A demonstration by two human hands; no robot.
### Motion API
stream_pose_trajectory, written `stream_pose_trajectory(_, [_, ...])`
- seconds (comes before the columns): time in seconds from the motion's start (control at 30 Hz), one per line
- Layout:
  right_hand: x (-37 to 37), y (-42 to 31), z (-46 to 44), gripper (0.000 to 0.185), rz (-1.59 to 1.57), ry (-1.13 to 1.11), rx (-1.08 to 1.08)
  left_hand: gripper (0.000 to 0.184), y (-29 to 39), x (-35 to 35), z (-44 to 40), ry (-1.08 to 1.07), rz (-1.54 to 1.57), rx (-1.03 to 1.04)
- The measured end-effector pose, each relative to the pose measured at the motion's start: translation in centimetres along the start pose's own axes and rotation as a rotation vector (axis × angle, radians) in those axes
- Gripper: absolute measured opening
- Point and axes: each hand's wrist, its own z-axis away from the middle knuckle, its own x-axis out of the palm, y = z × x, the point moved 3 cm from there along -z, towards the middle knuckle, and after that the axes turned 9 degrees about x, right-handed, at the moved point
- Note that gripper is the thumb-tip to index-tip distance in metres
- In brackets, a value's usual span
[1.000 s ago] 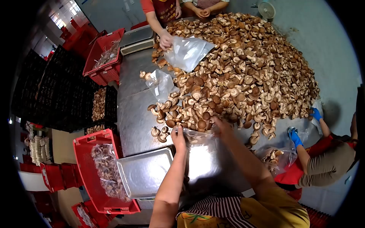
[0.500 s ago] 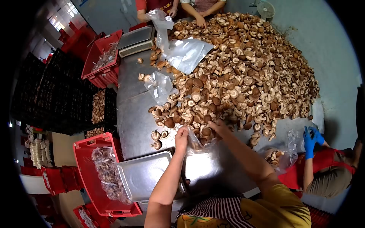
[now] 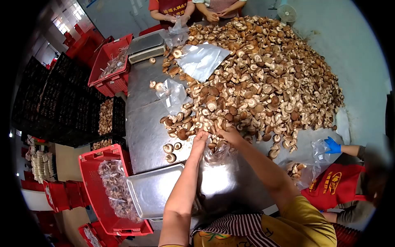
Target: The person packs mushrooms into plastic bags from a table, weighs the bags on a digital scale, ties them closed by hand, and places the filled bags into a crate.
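Brown-capped shiitake mushrooms (image 3: 263,78) form a big pile on the metal table. At its near edge, my left hand (image 3: 200,142) and my right hand (image 3: 230,136) face each other, fingers curled around a cluster of mushrooms (image 3: 210,126) between them. Just below my hands lies a clear plastic bag (image 3: 220,156), its mouth toward the pile and some mushrooms inside. Whether my left fingers also touch the bag's rim is hidden. A few loose mushrooms (image 3: 169,149) sit left of my left hand.
Left of my forearm is a metal tray (image 3: 158,191) beside a red crate (image 3: 92,181) of bagged mushrooms. Another clear bag (image 3: 173,96) and a silvery sheet (image 3: 201,61) lie by the pile. A scale (image 3: 146,45) stands farther back. A co-worker's blue-gloved hand (image 3: 332,145) is at right.
My left hand has left the bag's edge and moved forward to the mushrooms; my right hand has shifted slightly left. The bag has sunk lower. Across the table, one co-worker's hand has withdrawn from the pile.
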Motion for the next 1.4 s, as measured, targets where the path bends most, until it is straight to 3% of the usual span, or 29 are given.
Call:
stream_pose_trajectory(0.03, [-0.4,0.2,0.7,0.054,0.003,0.005,-0.003,0.019,0.2,0.2,0.5,-0.05,0.155,-0.208])
stream_pose_trajectory(0.1, [-0.8,-1.4,5.1,0.05,-0.016,-0.104,-0.086,0.018,-1.3,-0.4,1.5,-0.128,0.013,-0.019])
stream_pose_trajectory(0.13, [-2.1,-5.2,10.6,0.048,0.027,-0.195,0.147,0.018,-2.0,-0.7,2.0,-0.155,-0.055,0.077])
stream_pose_trajectory(0.17, [-1.8,-3.5,10.0,0.048,0.024,-0.196,0.147,0.018,-1.5,-0.6,3.0,-0.17,-0.077,0.06])
stream_pose_trajectory(0.23, [-1.5,0.5,8.7,0.049,-0.107,-0.215,-0.163,0.018,0.9,0.3,6.1,-0.234,-0.086,0.086])
stream_pose_trajectory(0.3, [-2.8,0.2,12.5,0.052,0.018,-0.157,-0.196,0.018,2.2,1.1,8.9,-0.302,-0.054,0.13])
stream_pose_trajectory(0.43, [-4.6,2.3,18.6,0.059,0.012,-0.191,-0.075,0.017,3.2,2.2,15.1,-0.388,-0.121,0.133])
stream_pose_trajectory(0.57, [-5.3,4.9,22.6,0.05,-0.078,-0.223,-0.203,0.011,4.1,4.1,19.8,-0.507,-0.277,0.255])
stream_pose_trajectory(0.63, [-5.7,5.2,24.9,0.05,-0.192,-0.225,-0.033,0.012,3.9,4.5,21.4,-0.519,-0.319,0.297])
stream_pose_trajectory(0.77, [-5.9,5.9,27.0,0.051,-0.196,-0.212,-0.037,0.009,5.3,5.5,23.6,-0.512,-0.483,0.335])
stream_pose_trajectory(0.9, [-5.9,6.7,28.4,0.048,-0.258,-0.14,-0.133,0.003,7.0,5.8,25.6,-0.53,-0.426,0.345])
stream_pose_trajectory(0.97, [-6.0,6.7,29.1,0.045,-0.249,-0.09,-0.135,0.003,7.5,5.5,26.4,-0.591,-0.441,0.453])
stream_pose_trajectory(1.03, [-6.1,6.0,29.7,0.043,0.058,0.005,-0.34,0.003,7.1,5.0,26.8,-0.578,-0.473,0.437])
stream_pose_trajectory(1.07, [-6.3,6.2,29.6,0.043,0.059,0.003,-0.34,0.002,6.7,4.7,26.8,-0.569,-0.505,0.424])
stream_pose_trajectory(1.13, [-6.5,6.7,29.2,0.048,0.45,0.094,-0.404,0.003,6.1,4.2,26.9,-0.516,-0.51,0.471])
stream_pose_trajectory(1.17, [-6.6,7.0,29.1,0.048,0.45,0.095,-0.402,0.003,6.0,4.1,27.3,-0.518,-0.509,0.471])
stream_pose_trajectory(1.23, [-6.5,7.5,29.1,0.053,0.522,0.155,-0.422,0.005,5.7,3.2,27.6,-0.305,-0.469,0.321])
stream_pose_trajectory(1.27, [-6.4,7.7,29.3,0.053,0.522,0.153,-0.422,0.007,5.7,2.9,27.6,-0.215,-0.527,0.431])
stream_pose_trajectory(1.33, [-6.5,7.5,29.8,0.05,0.438,0.227,-0.555,0.006,4.9,2.3,27.8,-0.163,-0.443,0.405])
stream_pose_trajectory(1.4, [-7.0,6.0,31.1,0.046,0.365,0.156,-0.438,0.009,4.4,1.7,28.6,-0.113,-0.319,0.312])
